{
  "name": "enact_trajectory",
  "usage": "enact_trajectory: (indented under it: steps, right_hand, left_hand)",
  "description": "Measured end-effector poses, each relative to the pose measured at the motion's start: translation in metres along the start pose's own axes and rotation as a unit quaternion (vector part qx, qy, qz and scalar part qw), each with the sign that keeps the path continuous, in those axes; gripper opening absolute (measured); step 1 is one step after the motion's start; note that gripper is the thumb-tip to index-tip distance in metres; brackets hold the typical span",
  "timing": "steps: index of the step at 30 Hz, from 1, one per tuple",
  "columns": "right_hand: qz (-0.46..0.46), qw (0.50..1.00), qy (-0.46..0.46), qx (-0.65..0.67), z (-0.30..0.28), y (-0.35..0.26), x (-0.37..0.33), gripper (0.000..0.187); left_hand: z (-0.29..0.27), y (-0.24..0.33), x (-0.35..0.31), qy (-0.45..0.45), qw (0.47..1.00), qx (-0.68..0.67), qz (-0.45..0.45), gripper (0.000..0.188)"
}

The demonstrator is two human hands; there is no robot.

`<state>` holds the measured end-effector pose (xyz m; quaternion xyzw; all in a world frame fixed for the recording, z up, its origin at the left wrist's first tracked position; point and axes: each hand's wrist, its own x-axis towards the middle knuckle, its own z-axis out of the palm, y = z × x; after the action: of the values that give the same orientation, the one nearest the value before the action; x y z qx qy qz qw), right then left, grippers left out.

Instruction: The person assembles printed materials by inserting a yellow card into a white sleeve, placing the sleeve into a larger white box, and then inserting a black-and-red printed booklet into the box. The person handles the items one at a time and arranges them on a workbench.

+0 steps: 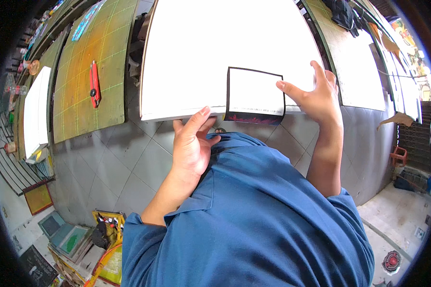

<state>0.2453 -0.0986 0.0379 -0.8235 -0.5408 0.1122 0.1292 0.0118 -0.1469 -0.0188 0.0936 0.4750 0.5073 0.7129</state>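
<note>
Sheet [256,90] overhung the table [187,62] edge between left grip [191,149], closure indeterminable, and right grip [322,98], spread; table extended beyond.

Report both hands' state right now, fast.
Left hand: thumb at the front edge of the white panel; whether it grips cannot be told.
Right hand: open, thumb over the right edge of the black-bordered sheet.

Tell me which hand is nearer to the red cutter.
Left. The left hand is at the near edge of the white board, right of the red cutter; the right hand is farther right, by the black-bordered sheet.
</note>
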Motion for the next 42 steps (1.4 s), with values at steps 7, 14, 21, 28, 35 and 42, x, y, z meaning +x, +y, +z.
enact_trajectory:
  steps: [7,14,21,28,35,42]
  right_hand:
    - [0.001,0.999,-0.043,0.004,0.013,0.005,-0.011,0.1]
    - [0.155,0.972,-0.096,0.148,0.006,0.048,-0.001,0.075]
    - [0.147,0.863,-0.151,0.46,0.033,0.089,-0.003,0.051]
    - [0.135,0.847,-0.153,0.49,0.037,0.087,-0.008,0.048]
    - [0.106,0.786,-0.274,0.543,0.02,0.1,-0.003,0.05]
    - [0.06,0.7,-0.317,0.638,0.028,0.102,-0.007,0.042]
  left_hand:
    - [0.005,-0.012,0.008,0.063,0.997,0.03,0.028,0.055]
    - [-0.002,-0.019,0.016,0.065,0.995,-0.02,0.077,0.047]
    - [-0.043,-0.019,0.02,-0.187,0.935,-0.297,-0.047,0.04]
    - [-0.057,-0.049,0.032,-0.268,0.921,0.275,-0.064,0.051]
    - [-0.041,-0.074,0.03,-0.282,0.959,0.037,-0.012,0.04]
    - [-0.022,-0.081,0.022,-0.224,0.968,-0.104,0.054,0.038]
